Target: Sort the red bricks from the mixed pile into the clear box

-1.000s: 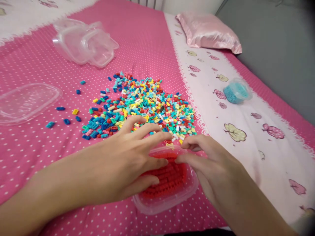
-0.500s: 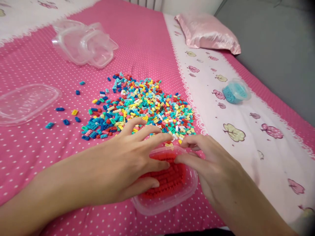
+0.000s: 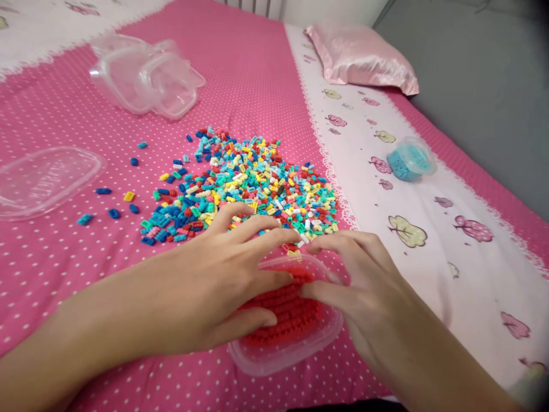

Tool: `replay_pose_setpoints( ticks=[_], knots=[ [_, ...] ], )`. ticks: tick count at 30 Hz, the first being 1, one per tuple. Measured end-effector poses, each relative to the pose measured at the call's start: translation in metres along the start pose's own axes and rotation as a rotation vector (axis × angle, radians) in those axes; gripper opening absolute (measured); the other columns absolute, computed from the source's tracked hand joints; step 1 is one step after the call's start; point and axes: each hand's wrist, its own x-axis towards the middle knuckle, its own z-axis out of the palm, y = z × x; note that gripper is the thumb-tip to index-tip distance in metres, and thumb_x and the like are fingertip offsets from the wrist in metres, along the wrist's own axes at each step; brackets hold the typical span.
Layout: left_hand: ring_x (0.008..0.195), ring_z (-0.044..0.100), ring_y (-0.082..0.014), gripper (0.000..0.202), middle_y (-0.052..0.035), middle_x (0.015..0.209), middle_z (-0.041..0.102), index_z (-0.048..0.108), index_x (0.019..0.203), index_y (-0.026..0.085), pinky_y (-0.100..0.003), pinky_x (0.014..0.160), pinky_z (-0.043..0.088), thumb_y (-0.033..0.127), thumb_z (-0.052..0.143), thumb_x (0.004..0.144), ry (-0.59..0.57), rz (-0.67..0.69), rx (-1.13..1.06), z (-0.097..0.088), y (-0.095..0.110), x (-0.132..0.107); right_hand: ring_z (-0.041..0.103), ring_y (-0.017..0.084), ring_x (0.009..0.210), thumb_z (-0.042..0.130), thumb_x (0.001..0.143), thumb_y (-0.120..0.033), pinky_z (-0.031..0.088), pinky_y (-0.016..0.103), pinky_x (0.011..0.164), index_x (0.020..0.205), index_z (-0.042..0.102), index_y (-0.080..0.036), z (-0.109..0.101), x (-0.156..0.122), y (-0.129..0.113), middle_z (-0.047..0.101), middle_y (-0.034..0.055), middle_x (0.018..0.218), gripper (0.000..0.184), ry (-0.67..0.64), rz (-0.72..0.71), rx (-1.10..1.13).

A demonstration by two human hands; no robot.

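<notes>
So I'm standing by this bed (image 3: 234, 71), and the bit worth watching is the clear plastic tub (image 3: 291, 363) with rows of red bricks (image 3: 289, 315). It's right under the person's hands, on the near side of the big mixed brick pile (image 3: 261, 177). The left hand (image 3: 229, 277) reaches in from the left and covers way more of the tub, fingers splayed wide, with its index finger and thumb over the red rows. The right hand (image 3: 371, 292) comes in from the other side, thumb and index well parted, thumb tip over the bricks just beside the left index tip. I can't see anything pinched in either hand, and honestly can't tell how firmly those tips are pressing, if at all. The tub's near edge slants up to the right, and the brick rows slope roughly the same way; its long axis I wouldn't swear to, since the left hand hides that side. A loose clear lid (image 3: 51, 206) lies well off to the left, and a tub of blue stuff (image 3: 403, 165) sits off right.
</notes>
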Motion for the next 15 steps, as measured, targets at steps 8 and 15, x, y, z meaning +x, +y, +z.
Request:
replay_pose_setpoints(
  ticks=[8,15],
  knots=[
    [0.135,0.050,-0.0308,0.018,-0.0017,0.147,0.058,0.073,0.113,0.031,-0.053,0.120,0.029,0.032,0.061,0.099,-0.015,0.031,-0.027,-0.001,0.000,0.000,0.053,0.026,0.113,0.044,0.097,-0.002,0.053,0.044,0.092,0.091,0.074,-0.021,0.000,0.001,-0.003,0.065,0.0126,0.119,0.037,0.017,0.041,0.024],
    [0.128,0.054,-0.0311,0.027,-0.0064,0.142,0.059,0.068,0.126,0.032,-0.054,0.114,0.030,0.037,0.057,0.103,-0.001,0.046,0.009,-0.005,-0.004,0.003,0.057,0.023,0.101,0.046,0.094,0.000,0.051,0.038,0.084,0.090,0.072,-0.021,-0.015,0.009,0.002,0.067,0.0081,0.105,0.034,0.150,0.155,0.113]
  ],
)
